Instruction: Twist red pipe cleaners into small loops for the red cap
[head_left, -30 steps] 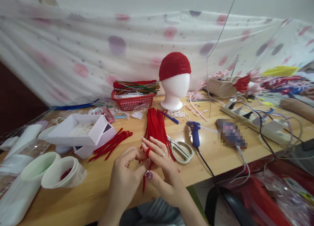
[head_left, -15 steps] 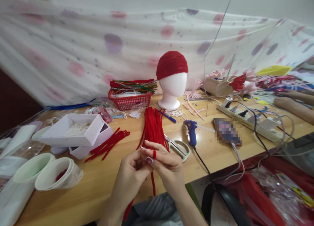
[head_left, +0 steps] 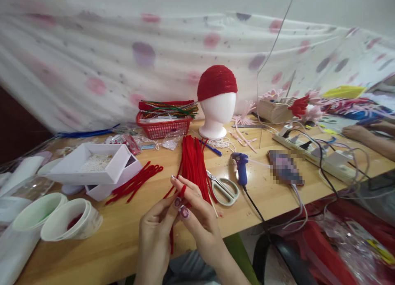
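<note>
Open, bare desk (head_left: pixel 123 231) lies between the left hand (head_left: pixel 154 231) and two white cups (head_left: pixel 71 220). Ahead, a bundle of red pipe cleaners (head_left: pixel 193 163) blocks the way. Just beside the right hand (head_left: pixel 199 215), scissors (head_left: pixel 224 189) and a blue glue gun (head_left: pixel 241 169) with its cord crowd the passage.

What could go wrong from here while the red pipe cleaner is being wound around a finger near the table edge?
1. The red pipe cleaner is pinched between the left hand and right hand. Its loose tail hangs by the edge of the table and may snag.
2. The scissors lie just beside the right hand, so a sideways move could brush the blades.
3. The cable of the glue gun trails off the table, and a tug might drag the gun.
</note>
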A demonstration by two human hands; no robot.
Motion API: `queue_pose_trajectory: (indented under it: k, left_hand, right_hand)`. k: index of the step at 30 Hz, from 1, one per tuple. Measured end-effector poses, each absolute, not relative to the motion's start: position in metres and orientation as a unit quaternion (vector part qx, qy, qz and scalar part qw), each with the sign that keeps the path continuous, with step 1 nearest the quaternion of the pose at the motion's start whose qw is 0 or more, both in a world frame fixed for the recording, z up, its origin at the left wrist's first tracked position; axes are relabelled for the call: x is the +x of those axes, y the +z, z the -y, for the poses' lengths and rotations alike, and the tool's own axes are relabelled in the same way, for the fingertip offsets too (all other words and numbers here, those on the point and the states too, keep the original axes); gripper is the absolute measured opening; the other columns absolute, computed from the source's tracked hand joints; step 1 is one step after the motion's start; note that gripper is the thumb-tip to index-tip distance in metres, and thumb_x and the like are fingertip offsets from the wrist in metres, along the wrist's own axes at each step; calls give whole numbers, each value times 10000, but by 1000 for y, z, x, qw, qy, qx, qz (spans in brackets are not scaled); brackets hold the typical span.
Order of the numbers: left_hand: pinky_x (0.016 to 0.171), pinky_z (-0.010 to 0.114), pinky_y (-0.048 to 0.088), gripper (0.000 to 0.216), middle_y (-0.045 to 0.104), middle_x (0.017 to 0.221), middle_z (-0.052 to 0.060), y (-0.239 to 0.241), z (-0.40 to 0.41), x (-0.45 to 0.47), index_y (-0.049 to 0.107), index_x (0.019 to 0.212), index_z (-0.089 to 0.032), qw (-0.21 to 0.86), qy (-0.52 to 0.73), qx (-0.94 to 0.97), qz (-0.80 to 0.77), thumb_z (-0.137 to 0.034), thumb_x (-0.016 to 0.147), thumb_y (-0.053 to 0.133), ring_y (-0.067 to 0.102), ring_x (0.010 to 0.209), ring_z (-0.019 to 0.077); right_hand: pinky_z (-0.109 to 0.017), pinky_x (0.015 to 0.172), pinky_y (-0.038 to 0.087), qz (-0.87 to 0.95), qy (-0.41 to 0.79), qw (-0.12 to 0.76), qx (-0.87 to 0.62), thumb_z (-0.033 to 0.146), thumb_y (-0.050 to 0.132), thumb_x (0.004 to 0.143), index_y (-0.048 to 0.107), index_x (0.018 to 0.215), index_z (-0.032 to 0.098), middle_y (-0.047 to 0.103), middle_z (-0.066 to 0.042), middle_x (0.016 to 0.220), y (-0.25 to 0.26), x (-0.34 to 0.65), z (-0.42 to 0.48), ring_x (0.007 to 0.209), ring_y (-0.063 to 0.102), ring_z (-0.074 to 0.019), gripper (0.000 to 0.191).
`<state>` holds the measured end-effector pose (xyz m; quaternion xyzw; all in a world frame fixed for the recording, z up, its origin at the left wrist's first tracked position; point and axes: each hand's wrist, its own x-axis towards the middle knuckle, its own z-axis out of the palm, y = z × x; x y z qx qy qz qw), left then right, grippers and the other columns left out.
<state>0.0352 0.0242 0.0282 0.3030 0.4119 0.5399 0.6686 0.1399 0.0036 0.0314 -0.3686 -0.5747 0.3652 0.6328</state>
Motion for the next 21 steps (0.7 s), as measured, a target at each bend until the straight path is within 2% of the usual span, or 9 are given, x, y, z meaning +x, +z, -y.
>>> queue_pose_trajectory:
  k: [3,7,9,11,14,17,21]
  left_hand:
    - [839,323,602,399,796,1007,104,28,-15,43,811,940,-211,678,574,222,-402,-340,577,914,729,988,280]
    - [843,270,595,406,779,1106,84,26,-10,41,810,941,-235,728,556,134,-378,-210,550,916,697,1089,277]
    - [793,256,605,366,783,1089,76,25,-12,37,810,926,-233,754,537,92,-367,-131,580,874,724,1018,253]
    - [672,222,606,340,798,976,68,28,-13,33,804,932,-217,778,507,53,-367,-57,631,806,751,817,190]
    - [457,168,522,253,759,739,33,34,-15,32,787,932,-173,783,492,5,-381,-35,735,707,644,504,93]
    - [398,156,465,141,689,635,3,35,-13,38,762,873,-137,774,506,-15,-382,-59,793,676,561,428,67]
    - [385,110,411,154,606,559,-51,29,-13,46,717,755,-132,756,545,-14,-362,15,715,736,473,393,22]
  right_hand:
    - [-537,1181,307,595,355,626,-358,450,515,973,506,1422,359,550,-34,1485,31,139,-2,1459,358,-253,459]
    - [-554,1203,259,619,331,609,-369,428,486,990,454,1446,393,547,9,1483,30,141,0,1495,293,-250,458]
    - [-560,1211,238,639,312,601,-364,382,469,1004,431,1456,404,541,23,1484,31,143,0,1502,279,-242,454]
    - [-566,1218,211,661,291,594,-355,342,447,1015,413,1466,409,550,27,1473,31,145,-1,1492,306,-235,457]
    - [-560,1225,184,673,274,595,-342,325,420,1025,449,1446,422,593,34,1434,32,146,-2,1449,393,-231,433]
    - [-539,1220,198,664,287,597,-347,362,396,1031,466,1431,439,589,48,1441,30,147,-2,1443,396,-228,414]
    - [-532,1222,164,637,319,588,-383,485,331,1019,515,1416,383,593,32,1443,19,151,1,1497,261,-251,449]
